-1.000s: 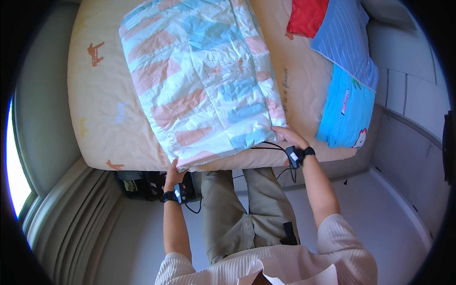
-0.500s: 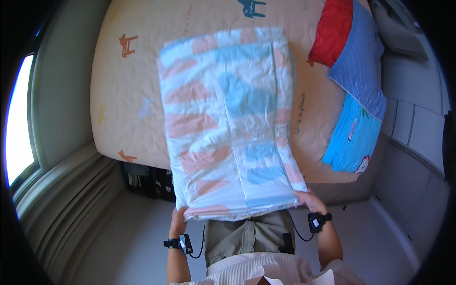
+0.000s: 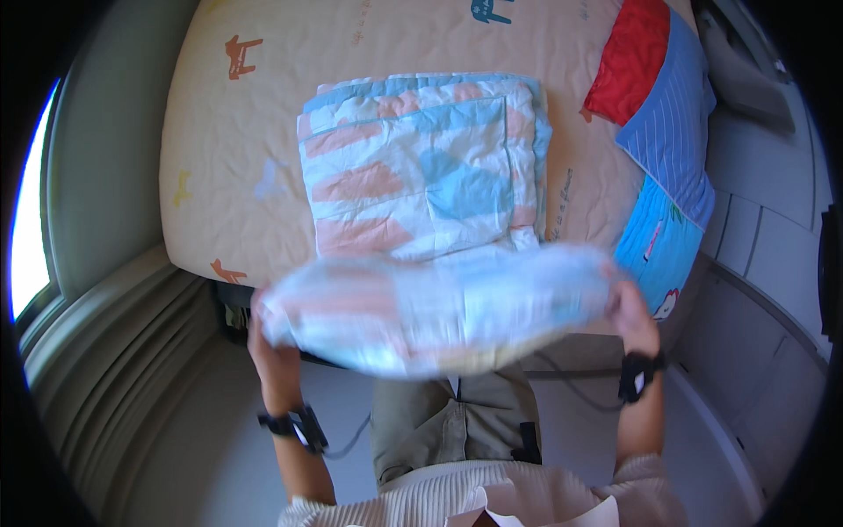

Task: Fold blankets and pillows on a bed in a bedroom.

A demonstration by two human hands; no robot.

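A quilt (image 3: 378, 184) patterned in white, pink and light blue lies folded in layers on the bed. Its near end is lifted off the mattress and blurred by motion. My left hand (image 3: 270, 338) grips the left corner of that raised end, and my right hand (image 3: 630, 307) grips the right corner. The fingers of both hands are partly hidden by the fabric. Each wrist wears a black strap with a small device and a cable.
The bed (image 3: 237, 158) has a peach sheet with animal prints. At its right side lie a red and blue pillow (image 3: 672, 114) and a bright blue cloth (image 3: 645, 237). A curtain (image 3: 132, 351) hangs at left, near a bright window (image 3: 33, 211).
Both hands have risen away from my body and spread apart, lifting the quilt's near end up over the bed's edge. The quilt's far part stays on the bed.
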